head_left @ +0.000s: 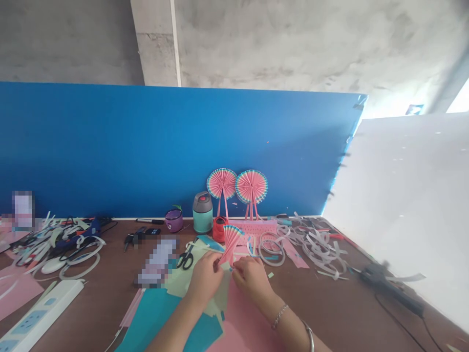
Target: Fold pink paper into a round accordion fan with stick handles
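A pleated pink paper fan (231, 239) with a striped blue and cream edge stands upright between my two hands, its folds narrowing toward the bottom. My left hand (207, 271) pinches it low on the left side. My right hand (251, 274) has its fingers curled at the fan's lower right. Under both hands lie sheets of pink paper (245, 318), pale green paper (179, 278) and teal paper (157, 313). Black-handled scissors (185, 260) rest just left of my left hand. Two finished round paper fans (251, 187) lean upright at the back against the blue partition.
A teal food jar (202, 215), a purple pot (173, 221) and a pink basket (269, 232) line the back. White strip coils (322, 249) and a black glue gun (392, 288) lie right. At left are a power strip (44, 313) and a strip heap (69, 239).
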The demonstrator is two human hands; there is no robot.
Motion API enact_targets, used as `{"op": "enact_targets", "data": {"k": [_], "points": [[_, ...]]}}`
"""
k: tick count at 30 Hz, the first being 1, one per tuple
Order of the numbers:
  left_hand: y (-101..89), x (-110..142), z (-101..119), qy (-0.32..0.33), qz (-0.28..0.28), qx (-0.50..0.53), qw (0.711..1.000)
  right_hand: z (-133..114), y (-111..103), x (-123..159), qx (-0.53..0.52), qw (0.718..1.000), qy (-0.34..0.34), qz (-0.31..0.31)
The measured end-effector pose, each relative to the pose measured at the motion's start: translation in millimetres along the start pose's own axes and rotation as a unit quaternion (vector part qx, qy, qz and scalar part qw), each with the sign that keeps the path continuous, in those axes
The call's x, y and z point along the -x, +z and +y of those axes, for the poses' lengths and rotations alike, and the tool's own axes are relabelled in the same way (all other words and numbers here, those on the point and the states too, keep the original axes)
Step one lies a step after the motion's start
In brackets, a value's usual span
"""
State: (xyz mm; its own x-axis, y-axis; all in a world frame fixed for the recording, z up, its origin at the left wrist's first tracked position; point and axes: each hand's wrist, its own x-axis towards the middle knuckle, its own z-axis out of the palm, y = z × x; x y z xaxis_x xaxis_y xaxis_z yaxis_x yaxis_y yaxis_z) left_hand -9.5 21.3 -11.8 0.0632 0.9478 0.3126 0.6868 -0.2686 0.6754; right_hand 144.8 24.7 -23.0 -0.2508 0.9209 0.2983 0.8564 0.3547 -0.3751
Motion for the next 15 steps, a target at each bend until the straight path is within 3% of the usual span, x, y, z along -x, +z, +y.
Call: {"op": "enact_targets", "data": {"k": [6, 10, 15], "points": [[-4.6, -4, -6, -0.019, -0.012, -0.001, 1.000, 5, -5, -2, -0.018, 0.999, 0.035, 0.025], [0.2, -4, -7, -0.021, -0.007, 0.025, 0.999, -2, -7, -2, -0.085, 0.995, 0.042, -0.023], [6.3, -3, -7, -0.028, -0.003, 0.070, 0.997, -7, -6, -3, -0.232, 0.966, 0.088, -0.068]]}}
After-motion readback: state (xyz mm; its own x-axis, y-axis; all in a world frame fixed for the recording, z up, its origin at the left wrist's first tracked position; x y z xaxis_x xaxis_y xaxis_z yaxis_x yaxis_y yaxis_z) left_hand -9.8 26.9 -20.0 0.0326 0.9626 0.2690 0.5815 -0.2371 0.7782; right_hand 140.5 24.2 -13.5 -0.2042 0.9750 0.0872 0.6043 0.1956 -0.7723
